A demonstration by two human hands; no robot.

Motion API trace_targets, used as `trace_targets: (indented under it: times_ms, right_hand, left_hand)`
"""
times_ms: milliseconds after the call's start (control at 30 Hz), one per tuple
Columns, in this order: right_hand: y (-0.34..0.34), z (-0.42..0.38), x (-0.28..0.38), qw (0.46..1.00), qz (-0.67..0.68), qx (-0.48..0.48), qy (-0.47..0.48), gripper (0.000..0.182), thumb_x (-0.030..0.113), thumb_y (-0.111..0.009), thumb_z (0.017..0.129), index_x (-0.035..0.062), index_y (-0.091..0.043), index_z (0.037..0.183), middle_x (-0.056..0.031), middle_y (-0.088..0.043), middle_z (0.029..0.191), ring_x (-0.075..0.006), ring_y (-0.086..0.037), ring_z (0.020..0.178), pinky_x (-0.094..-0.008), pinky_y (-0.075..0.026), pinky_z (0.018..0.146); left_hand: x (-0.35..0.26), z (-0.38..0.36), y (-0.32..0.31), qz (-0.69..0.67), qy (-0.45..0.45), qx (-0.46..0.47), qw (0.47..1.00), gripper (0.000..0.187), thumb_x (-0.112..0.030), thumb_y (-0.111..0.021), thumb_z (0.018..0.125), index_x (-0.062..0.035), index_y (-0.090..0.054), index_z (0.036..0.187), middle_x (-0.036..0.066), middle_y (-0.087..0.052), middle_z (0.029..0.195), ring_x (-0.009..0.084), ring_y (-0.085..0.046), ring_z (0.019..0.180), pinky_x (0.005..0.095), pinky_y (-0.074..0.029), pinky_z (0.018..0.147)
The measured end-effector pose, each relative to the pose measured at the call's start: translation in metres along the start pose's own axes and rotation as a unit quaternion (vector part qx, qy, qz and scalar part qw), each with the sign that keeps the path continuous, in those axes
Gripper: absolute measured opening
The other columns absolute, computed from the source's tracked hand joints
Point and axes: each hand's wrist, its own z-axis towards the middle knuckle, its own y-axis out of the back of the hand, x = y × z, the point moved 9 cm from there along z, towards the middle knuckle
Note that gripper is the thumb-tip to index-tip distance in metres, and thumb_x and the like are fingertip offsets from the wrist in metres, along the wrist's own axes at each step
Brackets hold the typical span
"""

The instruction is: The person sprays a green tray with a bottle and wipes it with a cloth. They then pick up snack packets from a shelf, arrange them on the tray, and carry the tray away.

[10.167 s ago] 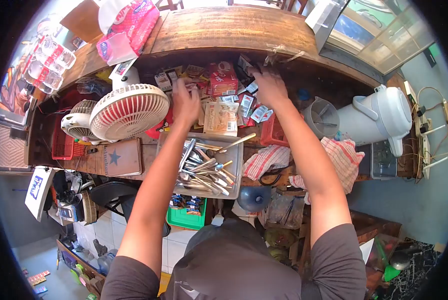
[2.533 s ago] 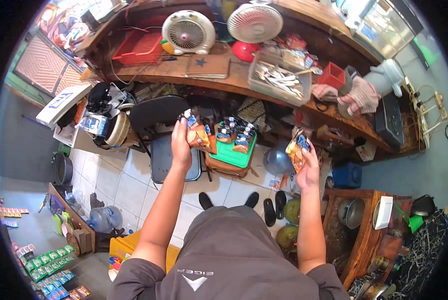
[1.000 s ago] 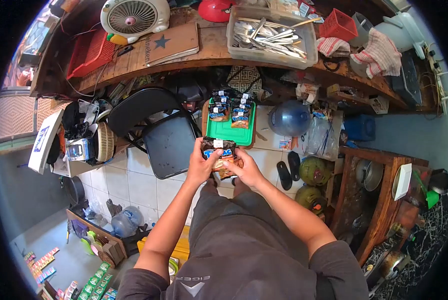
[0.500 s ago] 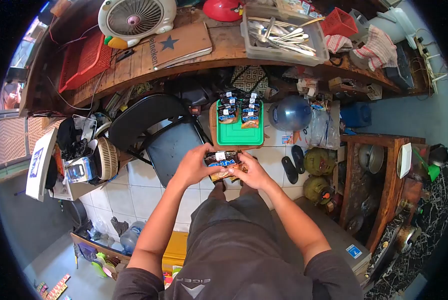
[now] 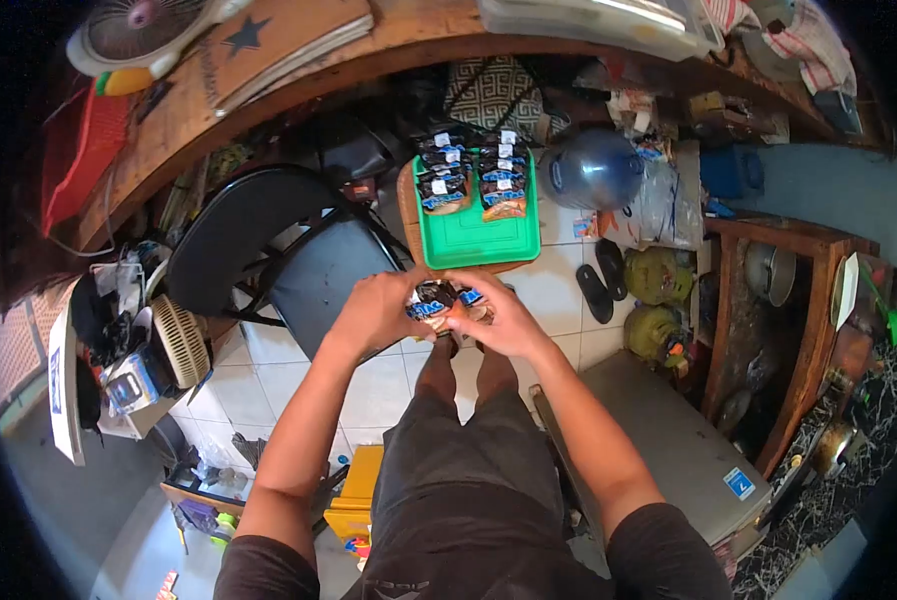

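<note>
Between my two hands is a snack packet [image 5: 431,301] with a dark wrapper, blue lettering and an orange-brown lower part. My left hand [image 5: 376,310] grips its left end, fingers curled behind. My right hand [image 5: 500,314] closes round the right end, its thumb on the front. The packet looks bent, and the fingers cover much of it. Just beyond my hands, a green tray [image 5: 480,243] carries a left row of similar packets [image 5: 445,188] and a right row of packets [image 5: 503,186], each with white labels. The tray's near part shows bare green.
A black folding chair [image 5: 333,285] stands left of my hands. Right of the tray are a blue round container [image 5: 595,170], black sandals [image 5: 595,293] and green gas cylinders [image 5: 658,275]. A wooden counter [image 5: 408,50] spans the far side; a grey cabinet [image 5: 658,440] stands near my right arm.
The view has shifted, so the counter sits higher in it. The packet, earlier flat with its front facing up, now looks bent and more covered by my fingers. Both hands still hold it.
</note>
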Motion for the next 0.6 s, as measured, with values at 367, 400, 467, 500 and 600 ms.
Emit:
trace_targets:
  times_ms: [367, 400, 467, 500, 600]
  right_hand:
    - [0.095, 0.026, -0.125, 0.963, 0.198, -0.179, -0.045, 0.03, -0.006, -0.063, 0.086, -0.0002, -0.059, 0.116, -0.0097, -0.064, 0.11, -0.0176, -0.065, 0.098, -0.0287, -0.052, 0.089]
    - [0.098, 0.033, -0.125, 0.963, 0.199, -0.178, -0.046, 0.03, -0.006, -0.063, 0.086, -0.0002, -0.059, 0.116, -0.0097, -0.064, 0.11, -0.0176, -0.065, 0.098, -0.0287, -0.052, 0.089]
    - [0.105, 0.046, -0.117, 0.984, 0.055, -0.163, -0.042, 0.03, -0.005, -0.062, 0.085, 0.001, -0.061, 0.114, -0.0077, -0.067, 0.108, -0.0159, -0.065, 0.102, -0.0292, -0.051, 0.089]
    - [0.108, 0.052, -0.112, 0.983, 0.052, -0.175, -0.026, 0.029, -0.005, -0.06, 0.084, 0.0025, -0.061, 0.111, -0.0074, -0.068, 0.109, -0.015, -0.064, 0.105, -0.0291, -0.049, 0.089]
    - [0.114, 0.07, -0.119, 0.986, 0.081, -0.145, 0.017, 0.026, -0.006, -0.06, 0.082, 0.0028, -0.06, 0.107, -0.0083, -0.068, 0.11, -0.0166, -0.063, 0.107, -0.0297, -0.048, 0.092]
  left_hand:
    - [0.052, 0.108, -0.027, 0.125, 0.039, -0.087, 0.988, 0.056, -0.025, -0.085, 0.066, -0.0086, -0.057, 0.111, 0.013, -0.066, 0.103, 0.0352, -0.065, 0.1, 0.0464, -0.052, 0.082]
    - [0.05, 0.115, -0.029, 0.158, 0.017, -0.108, 0.981, 0.057, -0.023, -0.084, 0.067, -0.0085, -0.056, 0.114, 0.014, -0.065, 0.104, 0.0362, -0.063, 0.1, 0.0467, -0.052, 0.083]
    - [0.052, 0.123, -0.034, 0.164, -0.012, -0.129, 0.978, 0.055, -0.024, -0.083, 0.068, -0.0084, -0.054, 0.112, 0.014, -0.065, 0.103, 0.0354, -0.062, 0.102, 0.0471, -0.051, 0.084]
    - [0.053, 0.128, -0.036, 0.174, 0.001, -0.127, 0.977, 0.054, -0.024, -0.083, 0.069, -0.009, -0.055, 0.112, 0.013, -0.065, 0.104, 0.0345, -0.062, 0.103, 0.0467, -0.05, 0.084]
    - [0.051, 0.134, -0.036, 0.189, 0.007, -0.136, 0.973, 0.053, -0.025, -0.083, 0.069, -0.0101, -0.056, 0.113, 0.011, -0.065, 0.107, 0.0328, -0.062, 0.104, 0.0459, -0.049, 0.085]
